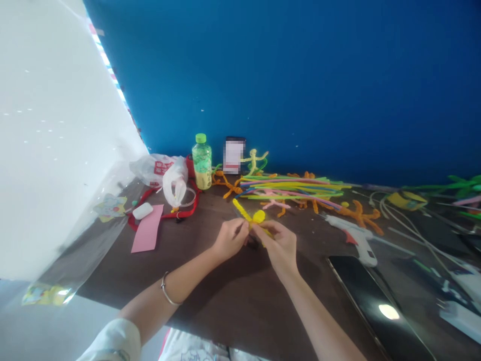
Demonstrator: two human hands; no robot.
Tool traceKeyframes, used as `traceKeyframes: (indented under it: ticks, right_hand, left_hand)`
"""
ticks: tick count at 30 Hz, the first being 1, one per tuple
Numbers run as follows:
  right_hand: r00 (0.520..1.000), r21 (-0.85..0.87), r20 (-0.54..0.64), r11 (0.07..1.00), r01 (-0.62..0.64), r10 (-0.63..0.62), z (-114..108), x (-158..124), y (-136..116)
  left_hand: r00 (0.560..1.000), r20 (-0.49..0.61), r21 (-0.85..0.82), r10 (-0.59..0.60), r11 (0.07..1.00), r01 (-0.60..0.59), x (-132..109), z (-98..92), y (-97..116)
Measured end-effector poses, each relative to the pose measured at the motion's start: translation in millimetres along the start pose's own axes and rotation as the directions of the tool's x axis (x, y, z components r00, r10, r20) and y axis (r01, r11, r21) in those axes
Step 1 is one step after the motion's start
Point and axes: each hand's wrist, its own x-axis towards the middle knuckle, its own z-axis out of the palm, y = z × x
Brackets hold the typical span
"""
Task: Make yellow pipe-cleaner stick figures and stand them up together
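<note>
Over the middle of the table I hold a yellow pipe-cleaner figure (258, 216) with a round yellow head and a long arm pointing up to the left. My right hand (280, 243) pinches its body between thumb and fingers. Closed against the figure's left side is my left hand (232, 239), its fingertips at the base of that arm. The fingers hide the figure's lower part. Just below them is a small dark, blurred patch that I cannot make out.
Behind lies a bundle of coloured pipe cleaners (296, 186), among orange pipe-cleaner figures (361, 215). A glue gun (355, 238) and a large phone (376, 301) lie right. Left are a green-capped bottle (202, 163), a plastic bag (175, 180), pink paper (148, 230) and a white case (143, 211).
</note>
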Motion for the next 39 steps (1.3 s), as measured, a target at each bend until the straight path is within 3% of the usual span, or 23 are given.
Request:
traceKeyframes:
  ticks: [5,12,19,24,28,31,34,36,39]
  right_hand:
    - [0.999,0.048,0.037,0.998,-0.029,0.027,-1,1,2]
    - [0.996,0.045,0.081,0.999,-0.028,0.024,-1,2,4]
    - [1.000,0.012,0.019,1.000,0.018,-0.019,-4,5,6]
    - [0.984,-0.115,0.003,0.978,0.176,-0.176,-4,4,8]
    - [0.919,-0.366,-0.009,0.857,0.364,-0.395,-5,4,11]
    - [0.789,-0.581,0.100,0.608,0.541,-0.606,-9,4,16]
    - [0.690,-0.649,0.233,0.419,0.635,-0.685,-11,4,22]
    - [0.688,-0.638,0.266,0.411,0.651,-0.675,-11,2,24]
    - [0.769,-0.591,0.198,0.553,0.588,-0.607,-5,-2,23]
  left_hand:
    - [0.983,0.072,-0.225,-0.169,0.957,0.181,2,-2.5,5]
    - [0.930,0.183,-0.415,-0.318,0.833,0.366,7,-6.3,3]
    - [0.906,0.265,-0.595,-0.329,0.684,0.423,9,-2.3,-3]
    - [0.909,0.246,-0.668,-0.336,0.620,0.411,9,-0.3,-1]
    - [0.913,0.205,-0.694,-0.352,0.606,0.389,9,4.2,-4]
    - [0.923,0.175,-0.733,-0.343,0.580,0.355,9,6.9,-6]
    - [0.935,0.150,-0.775,-0.322,0.549,0.313,9,7.4,-6]
    - [0.937,0.140,-0.795,-0.320,0.528,0.298,8,6.9,-5]
    - [0.927,0.155,-0.811,-0.343,0.492,0.317,8,5.4,-4]
